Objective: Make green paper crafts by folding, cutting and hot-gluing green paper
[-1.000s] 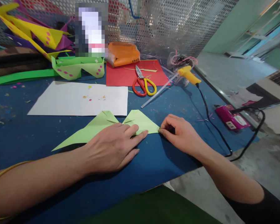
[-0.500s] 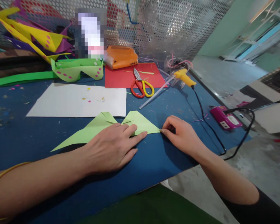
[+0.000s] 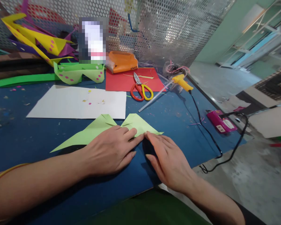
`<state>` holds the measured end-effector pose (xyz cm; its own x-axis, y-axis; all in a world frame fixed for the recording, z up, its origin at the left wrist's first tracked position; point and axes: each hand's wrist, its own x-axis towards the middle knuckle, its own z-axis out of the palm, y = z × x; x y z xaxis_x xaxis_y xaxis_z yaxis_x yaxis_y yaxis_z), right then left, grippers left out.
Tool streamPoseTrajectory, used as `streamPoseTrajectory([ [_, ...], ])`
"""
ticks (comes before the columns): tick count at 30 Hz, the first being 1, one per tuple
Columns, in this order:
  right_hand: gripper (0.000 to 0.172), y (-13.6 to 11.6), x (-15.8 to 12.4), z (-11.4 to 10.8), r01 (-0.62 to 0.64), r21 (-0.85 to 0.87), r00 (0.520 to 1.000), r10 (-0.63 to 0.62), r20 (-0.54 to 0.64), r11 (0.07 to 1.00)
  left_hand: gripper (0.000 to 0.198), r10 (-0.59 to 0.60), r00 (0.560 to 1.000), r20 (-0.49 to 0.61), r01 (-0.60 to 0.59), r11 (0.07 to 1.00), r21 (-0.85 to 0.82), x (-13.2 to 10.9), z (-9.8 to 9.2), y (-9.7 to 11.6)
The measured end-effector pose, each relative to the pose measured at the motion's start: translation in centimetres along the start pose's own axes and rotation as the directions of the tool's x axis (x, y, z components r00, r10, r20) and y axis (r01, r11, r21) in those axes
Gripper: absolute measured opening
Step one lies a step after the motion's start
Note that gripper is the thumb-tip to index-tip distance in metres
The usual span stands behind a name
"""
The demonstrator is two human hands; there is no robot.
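A folded sheet of light green paper [image 3: 89, 131] lies on the blue table, with two peaks on its far side and a long point at the left. My left hand [image 3: 114, 147] rests flat over its middle, fingers stretched to the right, covering part of the near edge. My right hand [image 3: 168, 159] touches the near edge of the paper's right half with its fingertips, close to the left index fingertip. Its fingers are extended and the thumb stands apart below. The right tip of the paper shows beyond my right fingers.
Past the paper lie a white sheet [image 3: 79, 103] with small scraps, scissors [image 3: 140, 89] on red paper [image 3: 114, 81], and a yellow glue gun [image 3: 182, 82]. Its cord runs near a magenta power strip [image 3: 221, 122] at the right edge. Green paper glasses [image 3: 77, 75] stand at back left.
My right hand has let go of the paper's right tip and moved left and nearer, onto the near edge beside my left fingers. The left hand stays in place.
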<state>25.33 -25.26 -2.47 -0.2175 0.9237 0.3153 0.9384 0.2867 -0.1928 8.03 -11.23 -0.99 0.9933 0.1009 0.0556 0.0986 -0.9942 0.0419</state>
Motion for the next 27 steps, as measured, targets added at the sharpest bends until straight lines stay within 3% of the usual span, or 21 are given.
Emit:
streamPoseTrajectory([
  [5,0.043,-0.4,0.4,0.7,-0.009,-0.161,1.000,0.009,0.003,0.987,0.041,0.004,1.000,-0.002,-0.004,0.999,0.039,-0.2,0.0,0.2],
  [12,0.040,1.5,-1.2,-0.1,-0.086,-0.299,0.996,0.072,-0.060,0.950,0.042,-0.014,1.000,-0.019,0.015,0.999,0.035,-0.6,0.1,0.1],
  [15,0.042,1.1,-1.3,-0.5,-0.111,-0.321,0.994,0.099,-0.055,0.941,0.041,-0.031,0.999,-0.021,0.031,0.999,0.024,-0.7,0.1,0.2],
  [18,0.049,-0.1,-0.5,-0.3,-0.129,-0.286,0.990,0.109,-0.084,0.950,0.040,-0.043,0.998,-0.037,0.044,0.999,0.029,-0.7,0.1,0.3],
  [23,0.050,-1.9,1.1,1.3,-0.070,-0.066,0.997,0.069,-0.017,0.995,0.035,-0.030,0.998,-0.055,0.032,0.999,0.035,-0.6,0.1,0.6],
  [27,0.049,-2.2,1.1,2.1,-0.087,-0.067,0.995,0.083,-0.053,0.994,0.037,-0.006,0.998,-0.058,0.008,0.999,0.046,-0.5,0.2,0.7],
])
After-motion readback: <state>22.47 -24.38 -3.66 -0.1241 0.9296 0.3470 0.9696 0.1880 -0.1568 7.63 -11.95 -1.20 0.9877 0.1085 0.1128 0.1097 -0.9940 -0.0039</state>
